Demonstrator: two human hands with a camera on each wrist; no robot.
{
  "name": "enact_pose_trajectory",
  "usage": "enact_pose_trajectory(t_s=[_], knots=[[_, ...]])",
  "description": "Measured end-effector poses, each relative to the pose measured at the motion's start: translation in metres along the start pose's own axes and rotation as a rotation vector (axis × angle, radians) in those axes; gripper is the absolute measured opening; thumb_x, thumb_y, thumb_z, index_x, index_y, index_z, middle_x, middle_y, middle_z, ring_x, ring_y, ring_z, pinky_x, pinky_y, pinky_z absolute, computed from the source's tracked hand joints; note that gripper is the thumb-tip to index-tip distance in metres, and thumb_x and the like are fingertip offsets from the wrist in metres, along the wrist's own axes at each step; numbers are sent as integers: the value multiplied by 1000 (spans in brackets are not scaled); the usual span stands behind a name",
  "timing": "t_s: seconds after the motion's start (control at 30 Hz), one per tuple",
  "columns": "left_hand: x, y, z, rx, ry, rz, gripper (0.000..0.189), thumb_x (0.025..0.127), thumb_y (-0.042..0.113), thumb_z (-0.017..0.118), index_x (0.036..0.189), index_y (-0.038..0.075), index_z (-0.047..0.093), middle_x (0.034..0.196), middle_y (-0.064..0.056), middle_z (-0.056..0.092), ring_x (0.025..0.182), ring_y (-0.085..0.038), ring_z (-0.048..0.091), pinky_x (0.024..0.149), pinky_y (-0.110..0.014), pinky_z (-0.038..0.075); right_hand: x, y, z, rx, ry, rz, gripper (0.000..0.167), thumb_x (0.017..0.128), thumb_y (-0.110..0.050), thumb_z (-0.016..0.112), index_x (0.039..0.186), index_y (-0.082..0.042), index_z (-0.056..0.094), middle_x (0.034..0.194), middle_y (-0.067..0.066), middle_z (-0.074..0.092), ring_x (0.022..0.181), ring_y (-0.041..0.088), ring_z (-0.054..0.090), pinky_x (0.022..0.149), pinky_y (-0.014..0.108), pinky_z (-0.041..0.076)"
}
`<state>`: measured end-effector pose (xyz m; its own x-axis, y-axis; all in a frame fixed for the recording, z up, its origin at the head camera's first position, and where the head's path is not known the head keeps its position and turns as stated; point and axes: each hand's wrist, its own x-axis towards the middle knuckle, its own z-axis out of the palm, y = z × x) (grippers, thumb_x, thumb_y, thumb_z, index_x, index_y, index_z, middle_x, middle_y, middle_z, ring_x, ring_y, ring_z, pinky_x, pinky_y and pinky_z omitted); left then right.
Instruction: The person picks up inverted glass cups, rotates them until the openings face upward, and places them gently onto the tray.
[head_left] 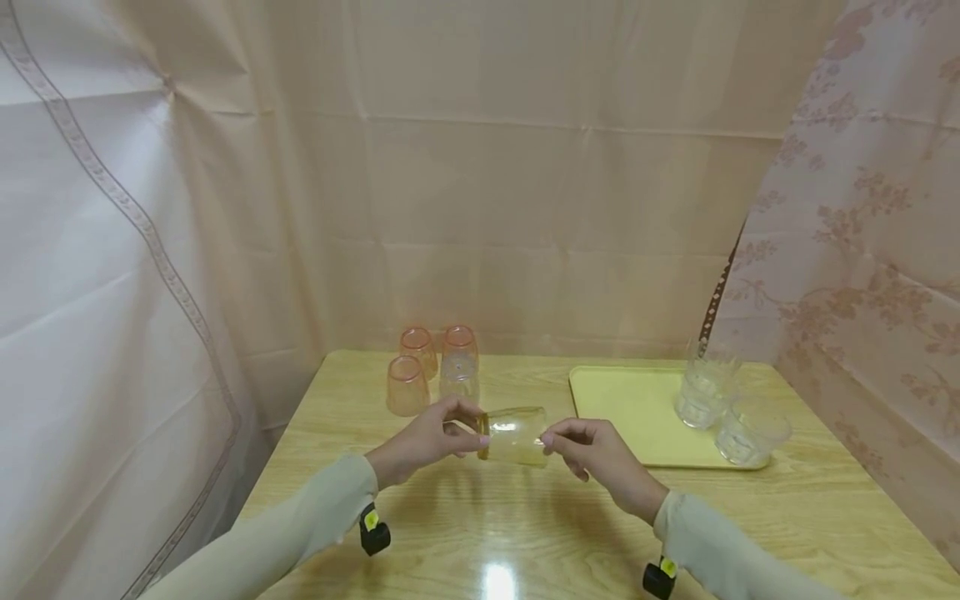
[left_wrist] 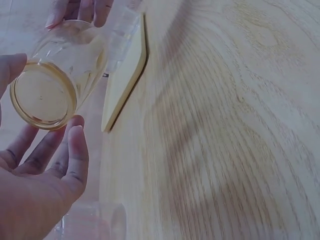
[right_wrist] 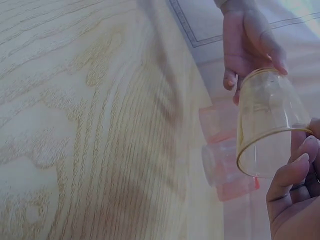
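Note:
An amber-tinted clear drinking glass (head_left: 517, 435) lies sideways in the air over the table, held between both hands. At its thick base, my left hand (head_left: 435, 437) grips with thumb on one side and fingers on the other; the round bottom (left_wrist: 44, 97) faces the left wrist camera. Pinching the open rim is my right hand (head_left: 600, 458), and the rim (right_wrist: 265, 137) shows wide in the right wrist view. Just beyond the left hand stand upside-down glasses: a pink one (head_left: 407, 387) in front, two more pink ones behind, and a colourless one (head_left: 459, 382).
A yellow tray (head_left: 622, 417) sits on the right of the wooden table (head_left: 480, 525). Upright clear glasses, one (head_left: 701, 398) farther back and one (head_left: 742, 437) nearer, stand at its right end. Cloth curtains (head_left: 555, 208) hang behind the table and on both sides.

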<state>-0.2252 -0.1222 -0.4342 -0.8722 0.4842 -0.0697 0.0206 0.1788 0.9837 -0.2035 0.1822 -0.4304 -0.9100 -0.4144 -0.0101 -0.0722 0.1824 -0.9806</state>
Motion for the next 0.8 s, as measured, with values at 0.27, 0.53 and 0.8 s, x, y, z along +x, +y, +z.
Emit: enact_pose_trajectory(t_s=[0.27,0.53,0.8], knots=[[-3,-1,3,55,-9,9,54,89,28,83,131,6,57,127,-10,60,100,-23,68,93,-51,54,-2,0,0,5,9,0,35,98,-31,72,113,0,72,89,4,65,61,8,44,56,20,41],[0,1,0,126,-23,20,55,88,32,83,132,10,58,125,-7,62,102,-23,66,92,-47,54,-3,-4,-1,-56,51,-27,27,97,-31,73,111,-8,75,91,8,66,62,9,45,55,21,41],[2,-2,-11,207,8,27,48,94,38,77,130,10,61,122,-6,65,103,-23,63,94,-53,52,-3,-5,-10,-139,87,-45,29,98,-32,72,111,-7,75,103,9,71,76,16,54,63,25,47]])
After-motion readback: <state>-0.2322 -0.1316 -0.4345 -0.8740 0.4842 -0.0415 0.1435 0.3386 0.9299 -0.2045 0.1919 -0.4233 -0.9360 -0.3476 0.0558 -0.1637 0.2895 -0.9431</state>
